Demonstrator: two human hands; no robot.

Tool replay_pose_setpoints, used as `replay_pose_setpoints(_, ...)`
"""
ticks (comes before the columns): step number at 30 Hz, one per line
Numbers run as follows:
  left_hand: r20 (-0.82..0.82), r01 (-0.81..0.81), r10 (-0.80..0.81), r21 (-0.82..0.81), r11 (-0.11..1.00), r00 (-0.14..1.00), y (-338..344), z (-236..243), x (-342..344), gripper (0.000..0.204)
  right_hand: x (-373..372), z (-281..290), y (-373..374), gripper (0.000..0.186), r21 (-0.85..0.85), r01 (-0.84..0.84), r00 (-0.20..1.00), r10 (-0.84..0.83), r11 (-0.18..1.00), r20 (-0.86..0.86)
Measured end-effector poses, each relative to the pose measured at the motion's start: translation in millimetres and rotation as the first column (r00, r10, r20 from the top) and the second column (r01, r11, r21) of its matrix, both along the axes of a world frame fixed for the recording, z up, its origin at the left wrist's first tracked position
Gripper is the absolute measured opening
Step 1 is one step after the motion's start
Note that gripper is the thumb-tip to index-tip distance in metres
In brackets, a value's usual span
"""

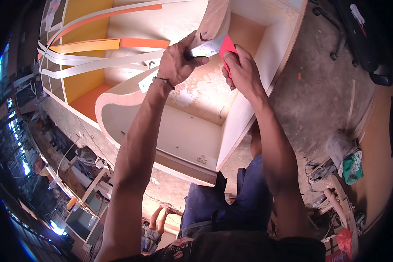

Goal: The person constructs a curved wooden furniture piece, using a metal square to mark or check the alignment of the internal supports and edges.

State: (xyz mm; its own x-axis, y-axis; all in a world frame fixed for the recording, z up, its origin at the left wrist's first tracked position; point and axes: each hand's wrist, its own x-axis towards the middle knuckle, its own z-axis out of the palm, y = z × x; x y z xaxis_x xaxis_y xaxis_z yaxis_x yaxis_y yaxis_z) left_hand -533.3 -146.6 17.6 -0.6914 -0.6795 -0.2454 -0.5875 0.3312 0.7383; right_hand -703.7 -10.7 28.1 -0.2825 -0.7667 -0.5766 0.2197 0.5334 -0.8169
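Right hand (242, 70) is closed around the red handle (226, 47) of a hand tool (208, 46) with a wide, shiny silver blade bearing dark markings. Tool position: over the open cabinet (242, 135), beside the curved panel (213, 19). Left hand (177, 64) meets the blade's left end, thumb pointing right; its clamping cannot be determined. Both arms extend forward, converging at the tool.

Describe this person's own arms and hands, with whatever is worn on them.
Both the left hand and the right hand are ungloved, with the fingers uncovered. A thin, dark bracelet circles the left wrist; the right wrist shows nothing worn. No sleeves cover the forearms. A black shirt shows at the lower edge.
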Motion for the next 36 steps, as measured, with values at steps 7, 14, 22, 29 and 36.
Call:
replay_pose_setpoints(7,-0.066,-0.051,0.064,0.188,0.981,0.996,4,7,-7,0.073,-14,4,-5,0.025,0.025,-0.060,0.998,0.060,0.998,0.036)
replay_pose_setpoints(14,-0.006,0.040,-0.039,0.149,0.988,0.999,-5,19,-8,0.076,5,-24,5,0.030,-0.133,0.023,0.998,-0.030,0.991,-0.052)
replay_pose_setpoints(22,0.003,-0.105,0.105,0.053,0.993,0.994,2,12,-43,0.067,-47,-1,-4,0.027,-0.047,-0.015,1.000,0.014,0.999,-0.013)
replay_pose_setpoints(29,0.022,-0.139,0.141,-0.082,0.987,0.990,12,12,-44,0.056,-60,0,-14,0.029,-0.027,-0.112,0.993,0.111,0.993,-0.036)
replay_pose_setpoints(36,0.009,-0.166,0.165,0.024,0.986,0.986,1,6,-35,0.049,-67,-2,-37,0.036,-0.070,-0.242,0.970,0.240,0.968,-0.033)
